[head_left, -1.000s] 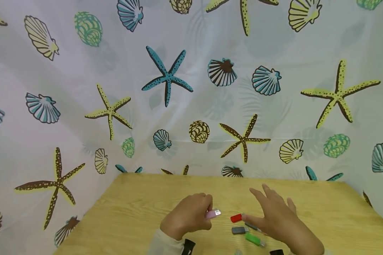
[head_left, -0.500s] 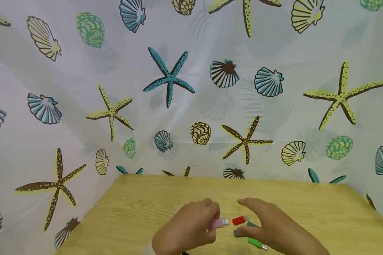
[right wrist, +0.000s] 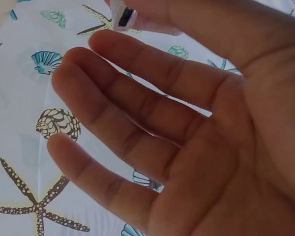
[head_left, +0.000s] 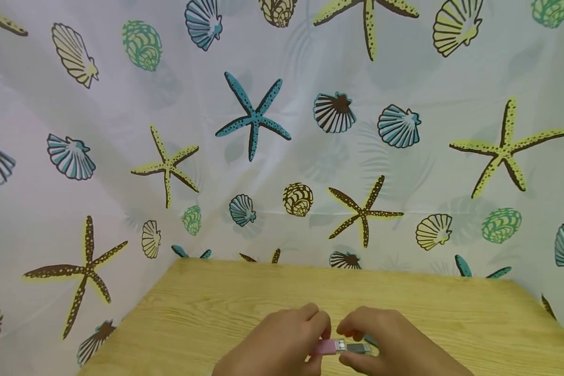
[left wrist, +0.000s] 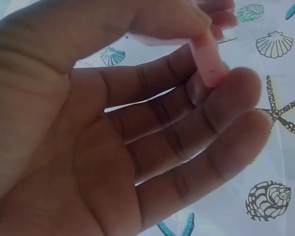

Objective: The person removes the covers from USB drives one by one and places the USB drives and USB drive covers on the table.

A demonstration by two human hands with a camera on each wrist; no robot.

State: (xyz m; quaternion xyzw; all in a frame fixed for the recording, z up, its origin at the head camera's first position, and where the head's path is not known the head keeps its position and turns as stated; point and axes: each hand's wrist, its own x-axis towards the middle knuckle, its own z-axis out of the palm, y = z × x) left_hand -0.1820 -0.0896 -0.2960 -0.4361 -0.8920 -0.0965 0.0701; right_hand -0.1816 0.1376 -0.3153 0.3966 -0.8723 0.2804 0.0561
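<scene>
From my feed I see a pale yellow wood-grain table (head_left: 192, 303), its grain running mostly crosswise, and white cloth (head_left: 188, 89) printed with starfish and shells standing behind it and along both sides. On the tabletop, a grey USB stick (head_left: 357, 348) lies in the gap between the hands, and a dark piece (head_left: 371, 340) beyond it is partly covered. The pink USB stick (head_left: 326, 347) sits in my left hand (head_left: 282, 342), pinched between thumb and fingers. Its long axis runs nearly level across the head view, with the metal plug (head_left: 340, 345) pointing right, toward my right hand (head_left: 397, 342). That hand has its thumb and fingers parted around the grey stick's place; the right wrist view shows the fingers extended, slightly spread. I cannot tell how high the pink stick is above the tabletop.
</scene>
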